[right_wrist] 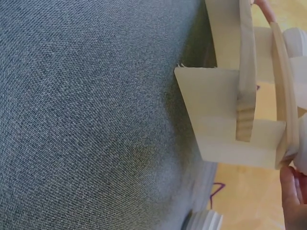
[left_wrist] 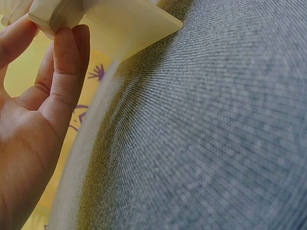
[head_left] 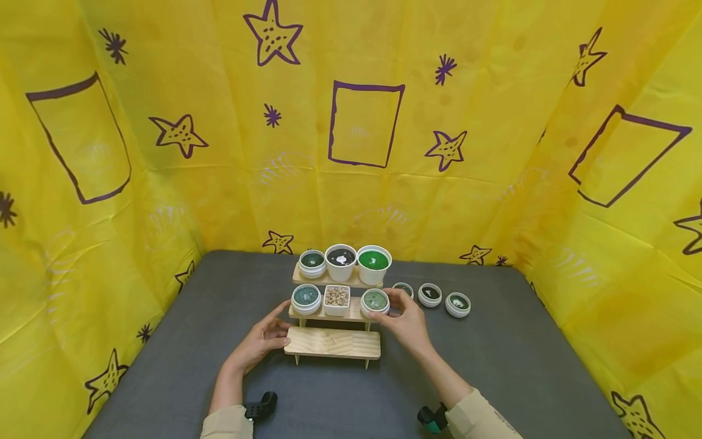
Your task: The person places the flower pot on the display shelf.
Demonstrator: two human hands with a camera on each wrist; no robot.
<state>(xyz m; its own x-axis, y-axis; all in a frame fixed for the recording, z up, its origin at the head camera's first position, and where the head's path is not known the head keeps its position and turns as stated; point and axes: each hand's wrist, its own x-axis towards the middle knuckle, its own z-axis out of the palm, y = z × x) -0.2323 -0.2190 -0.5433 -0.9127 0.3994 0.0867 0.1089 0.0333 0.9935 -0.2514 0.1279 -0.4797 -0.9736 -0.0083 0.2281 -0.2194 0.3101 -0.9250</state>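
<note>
A three-step wooden stand (head_left: 333, 342) stands in the middle of the table. My left hand (head_left: 262, 341) is at its left end; in the left wrist view its thumb and fingers pinch the end of a wooden board (left_wrist: 55, 17). My right hand (head_left: 407, 322) holds a small round white jar (head_left: 375, 300) with speckled light green contents, at the right end of the middle step. Beside it on that step are a square white dish (head_left: 337, 299) of beige chips and a jar of teal contents (head_left: 306, 297). The lowest step bears nothing.
On the top step stand a dark green jar (head_left: 312, 262), a cup with black contents (head_left: 340, 261) and a cup with bright green contents (head_left: 374, 262). Right of the stand, jars (head_left: 430, 294) sit in a row on the grey tabletop (head_left: 493, 366). Yellow cloth (head_left: 230, 201) surrounds the table.
</note>
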